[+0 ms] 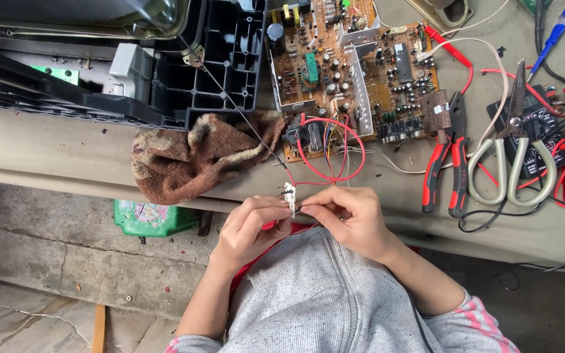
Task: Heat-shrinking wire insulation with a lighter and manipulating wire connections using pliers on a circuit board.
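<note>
My left hand [250, 229] and my right hand [351, 219] meet in front of the bench edge, both pinching a small white connector [289, 196]. A looped red wire [331, 153] runs from the connector up to a brown circuit board [354, 62] lying on the bench. My right fingertips also grip something small and dark just beside the connector. My knees in grey fabric lie below the hands.
A brown rag [197, 153] lies on the bench left of the board, below a black plastic casing [217, 55]. Red-handled pliers [446, 157] and scissors with pale handles [514, 150] rest to the right, among tangled leads. A green box [152, 219] sits under the bench.
</note>
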